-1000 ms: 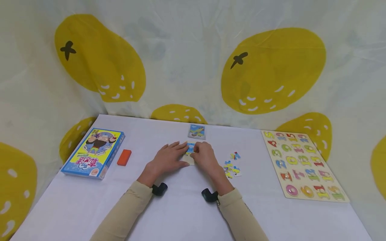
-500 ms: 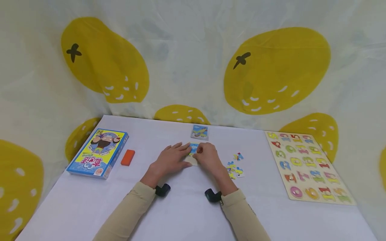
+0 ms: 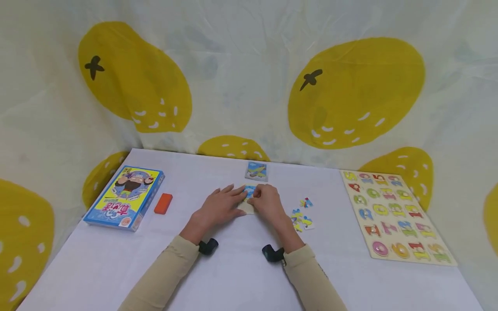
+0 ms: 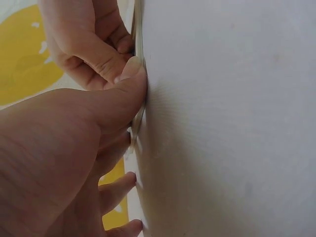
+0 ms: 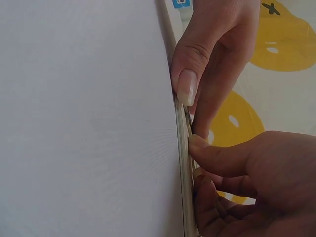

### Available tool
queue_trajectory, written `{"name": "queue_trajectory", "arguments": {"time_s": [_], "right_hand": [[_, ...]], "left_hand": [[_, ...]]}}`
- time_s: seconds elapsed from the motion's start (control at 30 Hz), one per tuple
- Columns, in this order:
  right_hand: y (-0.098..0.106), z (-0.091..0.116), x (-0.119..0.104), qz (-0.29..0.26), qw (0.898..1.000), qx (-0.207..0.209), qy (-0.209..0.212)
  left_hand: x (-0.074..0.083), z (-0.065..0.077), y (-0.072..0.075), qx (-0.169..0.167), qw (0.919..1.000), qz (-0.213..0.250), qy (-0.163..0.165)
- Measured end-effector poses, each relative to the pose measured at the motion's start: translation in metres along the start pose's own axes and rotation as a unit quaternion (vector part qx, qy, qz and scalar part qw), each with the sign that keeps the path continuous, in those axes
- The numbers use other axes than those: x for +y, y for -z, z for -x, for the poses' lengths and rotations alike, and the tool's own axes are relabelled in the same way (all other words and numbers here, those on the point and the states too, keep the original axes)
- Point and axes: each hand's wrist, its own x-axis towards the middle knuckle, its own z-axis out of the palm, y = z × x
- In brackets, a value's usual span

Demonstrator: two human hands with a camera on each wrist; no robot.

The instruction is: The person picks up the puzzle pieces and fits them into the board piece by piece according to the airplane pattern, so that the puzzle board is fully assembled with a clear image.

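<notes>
A small puzzle board [image 3: 246, 210] lies flat on the white table, with a blue picture part between the two hands. My left hand [image 3: 225, 204] rests on its left side, fingers extended and spread. In the left wrist view, its thumb [image 4: 129, 81] lies along the board's near edge. My right hand [image 3: 268, 203] has curled fingers and pinches a puzzle piece low over the board; the fingers mostly hide the piece. The right wrist view shows its thumb [image 5: 217, 155] and index tip right at the board. Loose puzzle pieces [image 3: 308, 222] lie right of the right hand.
A picture tile with a yellow airplane [image 3: 256, 171] lies beyond the board. At left are a blue-and-yellow box [image 3: 126, 196] and a red-orange block [image 3: 163, 203]. A wooden number board [image 3: 393, 216] lies at right. A patterned cloth [image 3: 241, 86] hangs behind.
Both hands stay at the puzzle board with almost the same pose; the right fingers shift only slightly over it. The head view has swung a little, moving the whole scene slightly.
</notes>
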Motion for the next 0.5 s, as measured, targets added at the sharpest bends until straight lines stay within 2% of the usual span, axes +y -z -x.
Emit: {"name": "queue_trajectory", "arguments": {"time_s": [0.17,0.5], "right_hand": [[0.002,0.000,0.001,0.001,1.000,-0.010,0.003],[0.021,0.006,0.005,0.002,0.999,-0.051,0.006]], "left_hand": [[-0.003,0.001,0.001,-0.001,1.0000,0.000,0.004],[-0.002,-0.002,0.002,-0.005,0.9987,0.051,0.002]]}}
